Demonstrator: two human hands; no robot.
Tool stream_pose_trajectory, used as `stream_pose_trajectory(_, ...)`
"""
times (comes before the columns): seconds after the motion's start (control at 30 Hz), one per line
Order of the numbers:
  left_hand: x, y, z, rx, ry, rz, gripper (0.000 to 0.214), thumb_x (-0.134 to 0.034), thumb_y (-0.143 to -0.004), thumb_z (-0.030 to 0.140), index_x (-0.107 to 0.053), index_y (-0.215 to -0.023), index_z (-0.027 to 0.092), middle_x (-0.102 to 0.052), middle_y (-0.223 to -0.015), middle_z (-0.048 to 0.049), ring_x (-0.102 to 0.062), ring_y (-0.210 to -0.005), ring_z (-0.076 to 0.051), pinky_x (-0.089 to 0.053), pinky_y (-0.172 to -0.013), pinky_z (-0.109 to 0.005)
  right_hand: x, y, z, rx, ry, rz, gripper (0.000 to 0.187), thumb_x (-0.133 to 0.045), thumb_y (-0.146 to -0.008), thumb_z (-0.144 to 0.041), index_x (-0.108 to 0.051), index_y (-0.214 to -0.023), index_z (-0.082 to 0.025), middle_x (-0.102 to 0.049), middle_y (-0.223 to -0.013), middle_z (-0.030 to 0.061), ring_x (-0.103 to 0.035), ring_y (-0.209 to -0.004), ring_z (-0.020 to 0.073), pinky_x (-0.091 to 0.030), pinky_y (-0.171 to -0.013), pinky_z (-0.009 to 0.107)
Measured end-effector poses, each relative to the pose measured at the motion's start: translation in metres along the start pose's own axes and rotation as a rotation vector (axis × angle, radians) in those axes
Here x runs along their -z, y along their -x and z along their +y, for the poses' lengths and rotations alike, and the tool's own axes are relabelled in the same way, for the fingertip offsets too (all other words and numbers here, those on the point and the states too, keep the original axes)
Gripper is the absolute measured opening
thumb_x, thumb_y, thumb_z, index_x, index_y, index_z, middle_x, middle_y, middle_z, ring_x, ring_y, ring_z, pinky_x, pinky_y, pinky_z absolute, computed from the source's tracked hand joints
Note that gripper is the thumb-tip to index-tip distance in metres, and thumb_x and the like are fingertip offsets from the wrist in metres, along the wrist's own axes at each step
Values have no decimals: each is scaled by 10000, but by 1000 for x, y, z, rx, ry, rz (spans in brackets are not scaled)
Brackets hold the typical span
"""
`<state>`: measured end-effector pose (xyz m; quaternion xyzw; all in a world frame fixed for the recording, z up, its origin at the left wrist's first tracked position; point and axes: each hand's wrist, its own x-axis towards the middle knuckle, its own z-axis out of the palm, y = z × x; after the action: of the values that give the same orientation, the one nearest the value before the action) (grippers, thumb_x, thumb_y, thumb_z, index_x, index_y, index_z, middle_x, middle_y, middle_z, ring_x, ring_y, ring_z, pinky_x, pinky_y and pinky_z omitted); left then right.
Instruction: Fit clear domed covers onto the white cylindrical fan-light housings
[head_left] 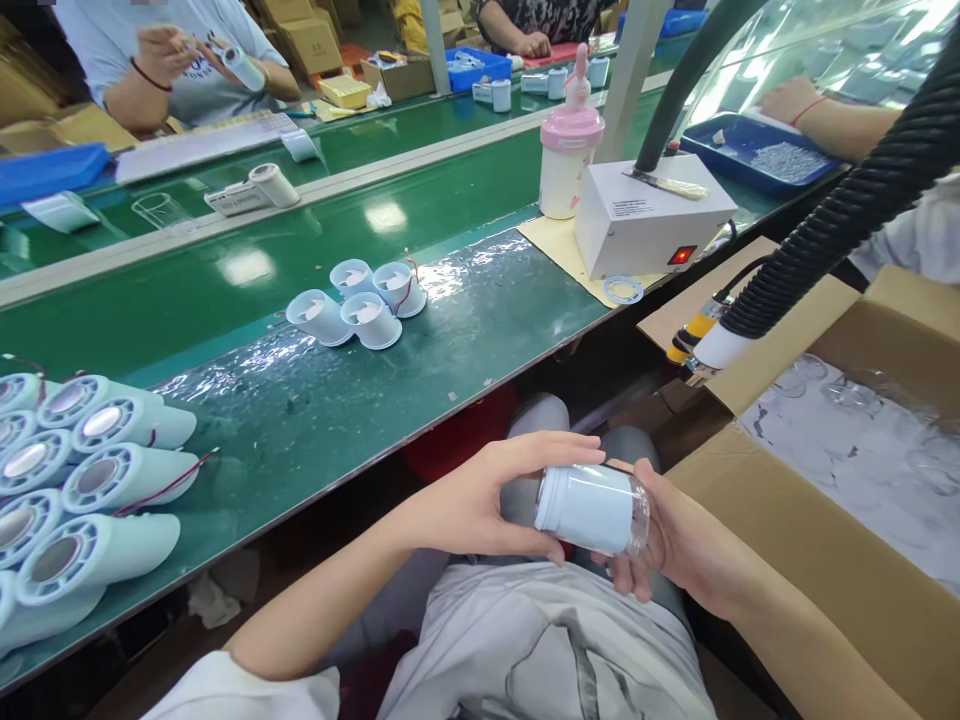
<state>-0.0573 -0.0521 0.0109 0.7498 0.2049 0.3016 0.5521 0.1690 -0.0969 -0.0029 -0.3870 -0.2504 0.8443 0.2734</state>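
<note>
I hold a small white cylinder with a clear plastic cup [592, 510] over its end above my lap. My left hand [487, 500] wraps its fingers around the white end. My right hand [660, 540] cups the clear end from below and behind. Several white cone-shaped housings [364, 300] with red wires stand on the green table ahead. A stack of longer white housings [82, 490] with metal faces lies at the left.
An open cardboard box [810, 560] holding clear cups sits at my right. A black ribbed hose [840, 220] hangs over it. A white control box [645, 220] and a pink-topped bottle [566, 150] stand on the table. Other people work across the bench and at the right.
</note>
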Motion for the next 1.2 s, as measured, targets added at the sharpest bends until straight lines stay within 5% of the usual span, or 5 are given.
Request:
stream_pose_trajectory(0.33, -9, 6, 10, 137, 56, 52, 626, -780, -758, 231, -529, -1330, 269, -562, -1316, -104, -590, -1163, -245, -528, -911, -322, -3, -2, -3, -196, 98, -85, 856, -162, -929, -729, -616, -562, -102, -547, -438, 40, -447, -285, 33, -292, -276, 90)
stream_pose_trajectory(0.5, -12, 7, 19, 353, 77, 113, 605, -718, -818, 340, -473, -1360, 229, -576, -1250, -106, -605, -1095, -242, -538, -887, -338, 7, 2, 8, 510, 623, 283, 254, -522, -967, -378, -583, -1181, -256, -699, -1120, 77, -709, -826, 160, -594, -676, 256)
stream_pose_trajectory(0.63, -9, 7, 17, 416, 141, 64, 646, -695, -831, 415, -435, -1397, 243, -612, -1183, -93, -652, -932, -210, -556, -732, -294, 15, 5, 13, 1029, 1090, 143, 658, -592, -861, -20, -502, -1340, -462, -383, -1542, -59, -412, -1382, 227, -402, -1117, 424)
stream_pose_trajectory(0.87, -5, 11, 15, 248, 131, 28, 752, -785, -762, 253, -454, -1434, 317, -476, -1463, -101, -490, -1306, -286, -483, -1024, -372, 10, 11, 12, 419, 400, 62, 542, -732, -841, -321, -539, -1341, -398, -631, -1312, 28, -651, -1114, 259, -586, -879, 365)
stream_pose_trajectory(1.2, -12, 19, -9, 427, 452, 47, 728, -745, -791, 260, -431, -1447, 288, -617, -1296, -79, -640, -1064, -222, -545, -842, -298, 3, -2, 15, 342, 492, 122, 493, -709, -835, -306, -604, -1316, -313, -740, -847, -15, -689, -767, 185, -559, -813, 332)
